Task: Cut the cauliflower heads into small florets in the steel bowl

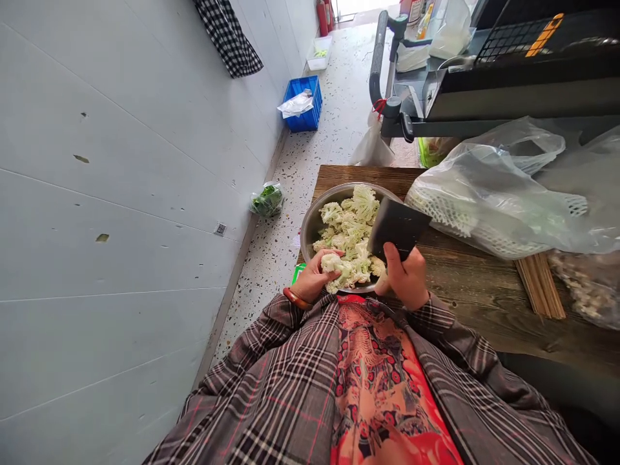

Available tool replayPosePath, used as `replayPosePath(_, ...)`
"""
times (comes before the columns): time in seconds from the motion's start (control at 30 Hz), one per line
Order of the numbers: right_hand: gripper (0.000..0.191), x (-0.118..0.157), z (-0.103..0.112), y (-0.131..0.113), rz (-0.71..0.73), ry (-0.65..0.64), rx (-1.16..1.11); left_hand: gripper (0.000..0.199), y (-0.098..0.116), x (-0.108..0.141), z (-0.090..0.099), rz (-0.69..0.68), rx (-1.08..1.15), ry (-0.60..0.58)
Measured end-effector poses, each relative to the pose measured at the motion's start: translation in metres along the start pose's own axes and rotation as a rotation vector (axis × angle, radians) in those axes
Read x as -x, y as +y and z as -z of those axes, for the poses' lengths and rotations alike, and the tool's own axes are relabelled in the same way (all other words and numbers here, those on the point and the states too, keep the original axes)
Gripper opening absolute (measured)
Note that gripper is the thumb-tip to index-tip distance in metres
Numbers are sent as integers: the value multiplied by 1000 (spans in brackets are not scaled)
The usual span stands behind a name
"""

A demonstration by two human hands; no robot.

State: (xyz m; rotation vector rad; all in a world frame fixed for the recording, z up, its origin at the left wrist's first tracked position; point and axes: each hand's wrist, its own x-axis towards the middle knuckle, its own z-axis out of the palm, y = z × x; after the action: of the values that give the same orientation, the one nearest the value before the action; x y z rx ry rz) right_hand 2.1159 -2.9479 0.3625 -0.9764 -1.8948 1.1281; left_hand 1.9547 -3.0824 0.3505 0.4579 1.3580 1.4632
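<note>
My left hand [312,279] grips a piece of cauliflower [332,263] over the near left part of a round metal bowl [310,223]. Several pale cauliflower florets [352,223] fill much of that bowl. In my right hand [407,276] is a cleaver [398,226] with a broad dark blade, held up over the bowl's right side. The blade stands apart from the piece in my left hand and hides part of the bowl's right rim. The fingers of my right hand are wrapped round the handle, which is mostly covered.
The bowl stands on a wooden table [450,271]. To its right lie clear plastic bags [498,194] and a bundle of thin wooden sticks [540,284]. A bag of greens [268,200] and a blue crate [310,110] are on the floor by the wall. A cart [402,126] stands behind.
</note>
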Motion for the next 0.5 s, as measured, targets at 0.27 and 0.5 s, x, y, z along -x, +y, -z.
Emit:
replayPosePath(0.27, 35, -4, -16, -6, -129, -147, -317, 81, 13, -1, -9, 110, 212, -232)
replayPosePath(0.5, 36, -1, -27, -3, -585, -230, -781, 59, 7, -8, -7, 51, -120, -21)
